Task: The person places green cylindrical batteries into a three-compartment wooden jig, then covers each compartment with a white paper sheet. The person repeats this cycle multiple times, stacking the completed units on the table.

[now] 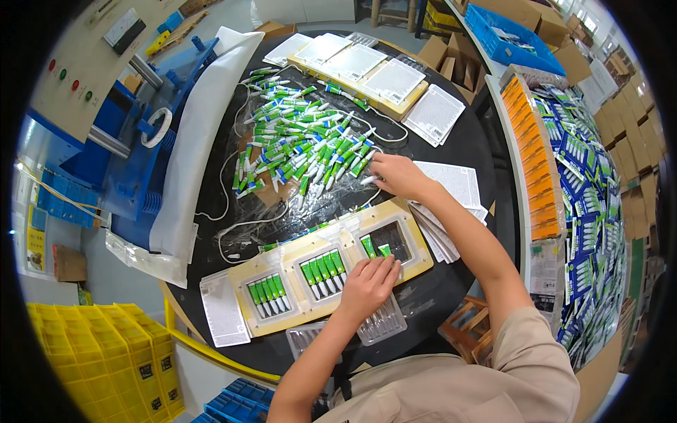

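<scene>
A pale yellow jig (285,271) with three windows lies across the near part of the round black table. Green tubes with white caps (266,295) stand in a row in its left window, and more green tubes (323,272) fill the middle one. My left hand (369,283) is at the right window, its fingers closed round a small green tube (384,250); another tube (368,245) lies beside it. At the right edge of a large heap of green and white tubes (303,144), my right hand (399,175) pinches a tube whose white cap (369,180) shows.
Clear plastic blister trays (383,321) lie before the jig. Printed cards (224,310) are stacked at the left, with more cards (451,185) at the right. A second jig (360,74) holds cards at the back. Yellow crates (106,352) stand lower left, packed blister cards (585,225) far right.
</scene>
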The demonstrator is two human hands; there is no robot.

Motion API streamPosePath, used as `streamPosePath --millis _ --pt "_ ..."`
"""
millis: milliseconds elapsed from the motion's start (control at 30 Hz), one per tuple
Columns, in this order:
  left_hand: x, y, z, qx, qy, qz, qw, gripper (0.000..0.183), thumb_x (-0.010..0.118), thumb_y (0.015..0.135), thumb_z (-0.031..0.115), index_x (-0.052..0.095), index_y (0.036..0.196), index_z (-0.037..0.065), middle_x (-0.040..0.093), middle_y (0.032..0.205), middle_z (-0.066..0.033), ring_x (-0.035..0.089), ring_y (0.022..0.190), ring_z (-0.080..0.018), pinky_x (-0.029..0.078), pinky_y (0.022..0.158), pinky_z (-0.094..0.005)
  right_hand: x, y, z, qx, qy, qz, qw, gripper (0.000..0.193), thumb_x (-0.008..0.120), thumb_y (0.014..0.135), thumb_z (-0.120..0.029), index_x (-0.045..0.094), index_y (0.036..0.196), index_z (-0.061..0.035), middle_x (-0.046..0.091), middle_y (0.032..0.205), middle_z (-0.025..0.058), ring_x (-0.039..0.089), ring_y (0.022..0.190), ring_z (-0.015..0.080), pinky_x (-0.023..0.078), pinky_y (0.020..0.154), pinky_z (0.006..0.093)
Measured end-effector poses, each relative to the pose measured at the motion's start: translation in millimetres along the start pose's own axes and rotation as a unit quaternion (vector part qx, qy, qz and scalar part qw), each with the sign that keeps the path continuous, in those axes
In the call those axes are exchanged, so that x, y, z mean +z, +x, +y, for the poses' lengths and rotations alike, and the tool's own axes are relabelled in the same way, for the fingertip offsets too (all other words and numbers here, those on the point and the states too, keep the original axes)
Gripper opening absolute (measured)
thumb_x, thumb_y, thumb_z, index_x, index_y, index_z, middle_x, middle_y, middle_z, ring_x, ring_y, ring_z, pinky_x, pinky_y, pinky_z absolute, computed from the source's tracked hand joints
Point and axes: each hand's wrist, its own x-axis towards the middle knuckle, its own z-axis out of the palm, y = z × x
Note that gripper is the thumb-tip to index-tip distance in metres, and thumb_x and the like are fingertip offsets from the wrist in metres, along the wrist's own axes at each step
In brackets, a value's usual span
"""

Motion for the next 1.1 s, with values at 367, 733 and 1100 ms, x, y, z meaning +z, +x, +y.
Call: streamPosePath --millis 367,733,1100 --pt "21.6 -13.5 -7.9 -0.085 0.039 -0.053 0.994 0.053 0.079 0.083 0.039 0.069 0.121 0.004 0.068 0.129 -0.0091 0.063 0.12 -0.0238 0.04 0.112 -0.0496 6.6 -139.3 -112.4 0.118 0.118 0.239 0.957 0.023 0.078 0.079 0.002 0.071 0.101 0.001 0.069 0.096 0.0142 0.07 0.084 0.0317 0.057 0.073 0.038" --pt "7.8 -20.2 -18.9 -0.09 0.011 -0.07 0.993 0.049 0.074 0.089 0.036 0.066 0.125 0.003 0.064 0.136 -0.0111 0.058 0.13 -0.024 0.031 0.12 -0.053 25.3 -108.8 -129.2 0.111 0.028 0.255 0.96 0.018 0.074 0.081 -0.002 0.073 0.098 0.0007 0.068 0.094 0.0126 0.066 0.084 0.0322 0.054 0.072 0.0402" --pt "26.7 59.4 -177.6 -0.223 0.104 -0.05 0.968 0.032 0.081 0.08 0.032 0.069 0.089 0.004 0.064 0.097 -0.0122 0.064 0.094 -0.0309 0.051 0.078 -0.0432 26.6 32.0 22.1 -0.018 -0.223 0.007 0.975 0.006 0.064 0.084 -0.009 0.067 0.089 -0.0077 0.064 0.096 0.0082 0.061 0.103 0.0274 0.05 0.084 0.0402"
